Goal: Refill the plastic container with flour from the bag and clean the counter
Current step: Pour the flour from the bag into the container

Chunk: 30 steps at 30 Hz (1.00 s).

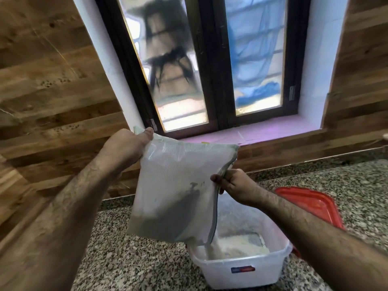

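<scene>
Both hands are gripping the tilted bag (176,185), left hand (128,143) at eleven o'clock, right hand (233,185) by its mouth, flour (237,248) pouring into the container (241,271) at five o'clock.

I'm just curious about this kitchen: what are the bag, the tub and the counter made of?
The bag looks like thin, flexible, translucent plastic; the dark contents show through it. The tub seems to be rigid, frosted plastic, with the flour visible through its wall. The counter appears to be polished speckled stone, probably granite.
</scene>
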Available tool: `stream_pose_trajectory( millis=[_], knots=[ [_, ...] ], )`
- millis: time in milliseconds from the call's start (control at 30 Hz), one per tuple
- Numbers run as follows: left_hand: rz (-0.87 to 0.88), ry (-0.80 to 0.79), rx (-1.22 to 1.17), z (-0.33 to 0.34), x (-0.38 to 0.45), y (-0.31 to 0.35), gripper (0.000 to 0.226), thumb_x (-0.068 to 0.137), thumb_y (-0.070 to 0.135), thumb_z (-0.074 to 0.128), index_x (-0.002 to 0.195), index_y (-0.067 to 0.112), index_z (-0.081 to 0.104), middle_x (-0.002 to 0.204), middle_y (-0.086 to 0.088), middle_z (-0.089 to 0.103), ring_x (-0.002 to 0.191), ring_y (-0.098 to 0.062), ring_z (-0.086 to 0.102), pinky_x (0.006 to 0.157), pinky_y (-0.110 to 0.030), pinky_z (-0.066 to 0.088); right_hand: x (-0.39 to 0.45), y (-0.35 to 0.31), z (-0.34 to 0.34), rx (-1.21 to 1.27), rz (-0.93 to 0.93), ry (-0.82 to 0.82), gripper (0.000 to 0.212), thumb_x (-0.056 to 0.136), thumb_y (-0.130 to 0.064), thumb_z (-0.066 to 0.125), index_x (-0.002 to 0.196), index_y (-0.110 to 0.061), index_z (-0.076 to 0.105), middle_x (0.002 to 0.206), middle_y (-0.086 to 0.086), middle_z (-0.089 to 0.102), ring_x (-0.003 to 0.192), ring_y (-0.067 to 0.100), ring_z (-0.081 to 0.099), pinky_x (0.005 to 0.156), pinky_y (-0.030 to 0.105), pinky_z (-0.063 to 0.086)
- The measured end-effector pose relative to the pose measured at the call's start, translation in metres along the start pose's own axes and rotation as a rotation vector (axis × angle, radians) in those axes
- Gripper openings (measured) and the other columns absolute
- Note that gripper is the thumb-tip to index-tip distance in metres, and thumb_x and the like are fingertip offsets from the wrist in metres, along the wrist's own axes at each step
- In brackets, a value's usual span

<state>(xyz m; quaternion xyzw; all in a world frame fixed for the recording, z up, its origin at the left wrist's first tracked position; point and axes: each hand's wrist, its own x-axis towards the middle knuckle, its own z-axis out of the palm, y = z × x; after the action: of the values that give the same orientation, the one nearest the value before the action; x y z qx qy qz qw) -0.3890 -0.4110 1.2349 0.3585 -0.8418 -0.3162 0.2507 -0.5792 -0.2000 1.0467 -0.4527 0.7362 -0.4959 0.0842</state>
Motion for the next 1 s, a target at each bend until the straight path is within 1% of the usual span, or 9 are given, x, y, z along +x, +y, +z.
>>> stream_pose_trajectory(
  millis=[100,233,400,500,633,733,867,933,1000],
  knots=[
    [0.029,-0.006,0.097,0.007,-0.011,0.011,0.062,0.102,0.064,0.056,0.088,0.005,0.070,0.086,-0.008,0.067,0.077,-0.022,0.062,0.063,-0.035,0.041,-0.004,0.008,-0.006,-0.041,0.006,-0.055,0.048,0.100,-0.061,0.061,0.073,-0.024,0.076,0.071,0.001,0.077,0.068,0.011,0.075,0.076,0.038,0.061],
    [0.070,-0.004,0.257,0.018,-0.018,0.020,0.066,0.102,0.069,0.051,0.096,0.007,0.074,0.094,-0.009,0.071,0.090,-0.029,0.068,0.076,-0.041,0.051,-0.017,0.012,-0.014,-0.080,0.062,-0.103,0.048,0.094,-0.067,0.057,0.064,-0.032,0.071,0.071,0.000,0.078,0.071,0.011,0.074,0.078,0.033,0.060],
    [0.147,-0.028,0.513,0.034,-0.023,0.030,0.065,0.105,0.068,0.043,0.077,0.013,0.065,0.080,-0.005,0.063,0.077,-0.025,0.061,0.073,-0.038,0.045,-0.030,-0.004,-0.041,-0.275,0.222,-0.380,0.055,0.105,-0.064,0.042,0.105,-0.020,0.075,0.089,-0.014,0.068,0.081,0.008,0.067,0.079,0.022,0.052],
    [0.183,-0.032,0.614,0.043,-0.025,0.037,0.065,0.106,0.068,0.040,0.072,0.016,0.059,0.075,-0.003,0.057,0.079,-0.028,0.059,0.076,-0.039,0.046,-0.029,-0.008,-0.062,-0.457,0.303,-0.519,0.063,0.107,-0.067,0.033,0.096,-0.017,0.071,0.097,-0.002,0.069,0.078,0.011,0.061,0.077,0.027,0.047],
    [0.240,-0.032,0.680,0.054,-0.032,0.049,0.063,0.108,0.064,0.038,0.072,0.016,0.058,0.075,-0.001,0.057,0.067,-0.016,0.050,0.068,-0.035,0.039,-0.028,-0.014,-0.085,-0.538,0.428,-0.586,0.064,0.102,-0.070,0.045,0.087,-0.014,0.072,0.094,0.008,0.076,0.071,0.019,0.064,0.072,0.039,0.059],
    [0.295,-0.040,0.743,0.063,-0.039,0.059,0.061,0.110,0.061,0.036,0.070,0.018,0.054,0.075,-0.002,0.059,0.068,-0.015,0.052,0.061,-0.034,0.035,-0.029,-0.030,-0.100,-0.636,0.367,-0.545,0.056,0.103,-0.062,0.054,0.070,-0.018,0.065,0.079,0.001,0.073,0.069,0.020,0.068,0.074,0.037,0.061],
    [0.310,-0.057,0.817,0.080,-0.043,0.067,0.059,0.110,0.060,0.035,0.073,0.018,0.050,0.074,0.002,0.054,0.072,-0.015,0.055,0.061,-0.032,0.038,-0.028,-0.055,-0.108,-0.860,0.257,-0.296,0.048,0.096,-0.062,0.064,0.082,-0.017,0.072,0.081,-0.005,0.071,0.078,0.016,0.067,0.062,0.029,0.046],
    [0.328,-0.060,0.852,0.088,-0.043,0.069,0.056,0.109,0.063,0.034,0.081,0.018,0.054,0.076,0.003,0.054,0.081,-0.020,0.061,0.068,-0.034,0.044,-0.030,-0.065,-0.104,-0.779,0.204,-0.140,0.037,0.091,-0.059,0.072,0.085,-0.024,0.066,0.086,-0.007,0.068,0.081,0.012,0.062,0.061,0.031,0.043],
    [0.347,-0.083,0.881,0.096,-0.044,0.072,0.058,0.109,0.062,0.034,0.078,0.018,0.054,0.075,0.003,0.057,0.077,-0.018,0.061,0.069,-0.035,0.045,-0.031,-0.071,-0.094,-0.650,0.160,-0.074,0.031,0.089,-0.051,0.080,0.092,-0.025,0.062,0.094,-0.008,0.064,0.086,0.012,0.060,0.064,0.027,0.043]
  ],
)
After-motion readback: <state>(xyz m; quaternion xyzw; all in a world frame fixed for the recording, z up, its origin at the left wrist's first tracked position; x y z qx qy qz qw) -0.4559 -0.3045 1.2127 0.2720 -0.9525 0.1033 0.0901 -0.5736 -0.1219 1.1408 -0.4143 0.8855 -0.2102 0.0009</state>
